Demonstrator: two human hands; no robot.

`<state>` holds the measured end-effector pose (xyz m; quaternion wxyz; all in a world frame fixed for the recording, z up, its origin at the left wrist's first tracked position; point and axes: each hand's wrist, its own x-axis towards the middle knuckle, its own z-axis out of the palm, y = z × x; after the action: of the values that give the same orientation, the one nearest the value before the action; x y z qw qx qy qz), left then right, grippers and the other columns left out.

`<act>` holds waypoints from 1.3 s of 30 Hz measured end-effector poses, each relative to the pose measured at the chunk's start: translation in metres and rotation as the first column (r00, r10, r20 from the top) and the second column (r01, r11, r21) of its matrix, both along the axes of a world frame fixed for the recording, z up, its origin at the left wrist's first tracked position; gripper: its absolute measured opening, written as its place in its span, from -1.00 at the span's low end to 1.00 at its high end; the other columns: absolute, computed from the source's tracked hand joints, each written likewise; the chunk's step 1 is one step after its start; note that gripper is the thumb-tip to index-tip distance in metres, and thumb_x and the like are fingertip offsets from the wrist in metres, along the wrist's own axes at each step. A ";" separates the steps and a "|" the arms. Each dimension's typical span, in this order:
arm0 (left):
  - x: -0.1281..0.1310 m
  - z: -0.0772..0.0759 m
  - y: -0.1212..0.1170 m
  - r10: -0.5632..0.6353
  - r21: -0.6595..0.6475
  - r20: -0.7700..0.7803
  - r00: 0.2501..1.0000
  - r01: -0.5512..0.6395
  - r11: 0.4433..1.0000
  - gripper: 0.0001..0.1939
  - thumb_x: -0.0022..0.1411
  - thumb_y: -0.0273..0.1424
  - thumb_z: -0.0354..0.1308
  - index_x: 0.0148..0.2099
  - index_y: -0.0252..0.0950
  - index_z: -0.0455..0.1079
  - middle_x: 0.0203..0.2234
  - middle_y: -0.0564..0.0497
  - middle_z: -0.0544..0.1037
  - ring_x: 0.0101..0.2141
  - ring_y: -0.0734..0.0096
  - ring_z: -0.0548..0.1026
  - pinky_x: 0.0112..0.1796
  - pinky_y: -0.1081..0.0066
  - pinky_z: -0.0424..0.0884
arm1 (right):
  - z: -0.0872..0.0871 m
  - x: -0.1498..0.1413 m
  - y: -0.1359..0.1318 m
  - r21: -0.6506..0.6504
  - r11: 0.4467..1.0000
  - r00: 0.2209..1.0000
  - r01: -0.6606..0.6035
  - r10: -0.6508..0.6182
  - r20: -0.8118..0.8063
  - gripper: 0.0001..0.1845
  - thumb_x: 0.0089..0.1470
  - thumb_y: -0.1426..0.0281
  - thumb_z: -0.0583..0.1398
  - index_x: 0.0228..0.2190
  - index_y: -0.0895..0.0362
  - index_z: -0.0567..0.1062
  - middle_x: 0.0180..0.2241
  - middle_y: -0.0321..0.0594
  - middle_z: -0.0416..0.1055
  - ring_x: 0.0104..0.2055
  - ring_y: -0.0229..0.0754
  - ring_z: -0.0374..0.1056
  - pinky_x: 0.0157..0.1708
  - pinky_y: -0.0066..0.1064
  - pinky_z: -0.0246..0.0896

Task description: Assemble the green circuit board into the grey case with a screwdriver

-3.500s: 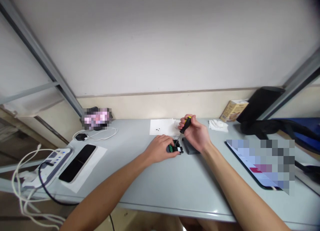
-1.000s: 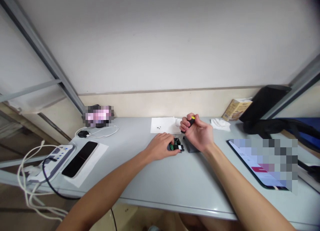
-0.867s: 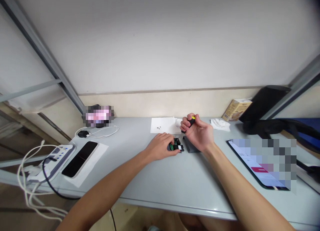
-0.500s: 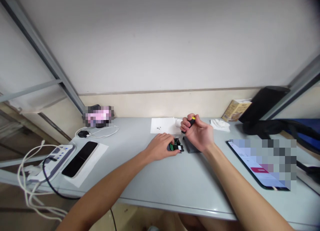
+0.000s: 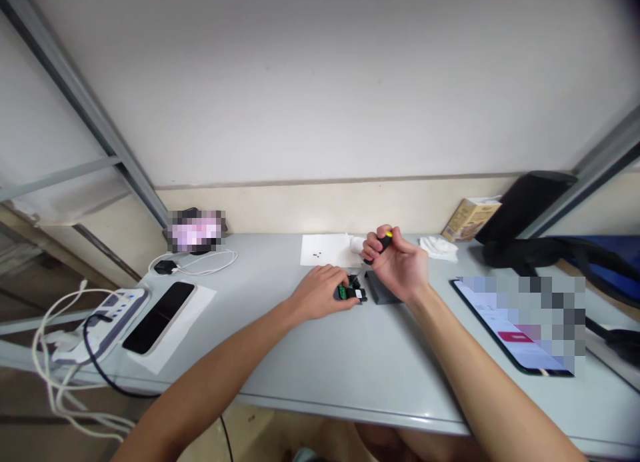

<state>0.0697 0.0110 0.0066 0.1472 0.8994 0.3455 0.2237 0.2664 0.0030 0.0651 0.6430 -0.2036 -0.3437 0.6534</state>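
Note:
My left hand (image 5: 320,292) is closed on a small black device with a green circuit board (image 5: 350,293), holding it down on the grey table (image 5: 325,355). My right hand (image 5: 400,265) grips a black screwdriver with a yellow cap (image 5: 383,240), its shaft pointing down at the device. A dark flat cover piece (image 5: 381,293) lies just right of the device, under my right hand. Behind the hands lies a white sheet of paper (image 5: 325,250) with a few tiny black screws (image 5: 316,255) on it.
A tablet (image 5: 505,325) lies at right, a crumpled white tissue (image 5: 440,247), a cardboard box (image 5: 467,219) and a black bag (image 5: 540,249) behind it. At left are a phone (image 5: 157,307) on white paper, a power strip (image 5: 95,325) with cables, and a charger (image 5: 164,267).
My right hand has tipped the screwdriver handle back and to the right since 3.5 s ago and turned slightly. My left hand and the device stay in place.

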 end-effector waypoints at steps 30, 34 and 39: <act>-0.001 -0.007 0.004 -0.032 0.017 0.061 0.998 0.031 0.999 -0.69 0.24 -0.16 0.38 -0.25 -0.19 0.33 -0.22 0.05 0.60 -0.15 0.22 0.52 -0.07 0.25 0.37 | 0.005 -0.004 -0.003 -0.013 1.000 1.000 -0.011 0.010 -0.013 -0.75 0.28 0.19 0.19 -0.40 0.04 0.39 -0.47 -0.30 0.07 -0.48 -0.21 0.09 -0.44 -0.33 0.18; 0.000 -0.008 0.004 -0.028 0.006 0.056 0.998 0.028 1.000 -0.70 0.24 -0.17 0.38 -0.25 -0.19 0.34 -0.18 0.04 0.61 -0.13 0.21 0.52 -0.05 0.24 0.37 | 0.003 -0.003 -0.002 -0.017 1.000 1.000 -0.023 0.023 -0.014 -0.75 0.28 0.19 0.20 -0.40 0.04 0.40 -0.46 -0.30 0.07 -0.48 -0.21 0.10 -0.44 -0.33 0.18; -0.001 -0.008 0.004 -0.024 0.005 0.055 0.998 0.024 1.000 -0.71 0.25 -0.16 0.36 -0.24 -0.19 0.35 -0.19 0.04 0.61 -0.13 0.22 0.52 -0.05 0.24 0.38 | 0.003 -0.004 -0.002 -0.011 1.000 1.000 -0.014 0.014 0.007 -0.74 0.29 0.18 0.19 -0.40 0.04 0.39 -0.46 -0.30 0.07 -0.48 -0.21 0.11 -0.44 -0.34 0.20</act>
<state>0.0690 0.0148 -0.0012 0.1575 0.8973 0.3300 0.2474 0.2628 0.0008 0.0684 0.6361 -0.2072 -0.3438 0.6590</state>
